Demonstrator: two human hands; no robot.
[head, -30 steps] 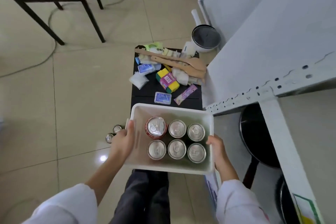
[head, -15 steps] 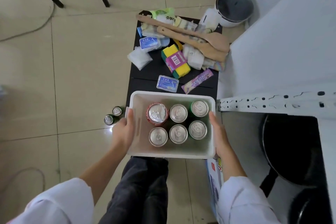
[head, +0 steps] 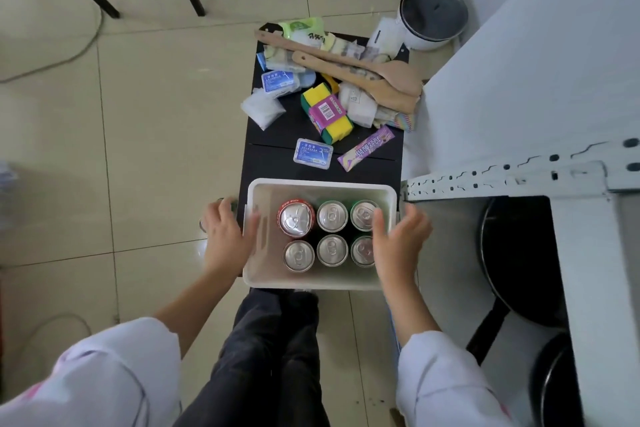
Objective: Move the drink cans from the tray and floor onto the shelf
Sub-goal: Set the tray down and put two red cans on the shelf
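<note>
While six drink cans (head: 313, 236) stood upright in two rows of three inside the white plastic tray (head: 320, 188), the tray sat on the near end of a low black table (head: 277, 156). The red can (head: 295, 219) held the far-left spot, and the right side of the tray was filled, with bare floor of the tray along its left wall. The left hand (head: 225, 239) lay against the tray's left rim, thumb hooked over the edge, fingers loosely spread down the outside. The right hand (head: 398, 243) was at the right rim with its fingers apart and only lightly curled, thumb reaching in over the right-hand cans; whether it gripped the wall could not be told. Behind the left fingers two more cans (head: 227, 203) stood on the tiled floor (head: 138, 149), mostly hidden. The white metal shelf (head: 502, 177) edge lay just beside the tray's right far corner, open tile to the left.
</note>
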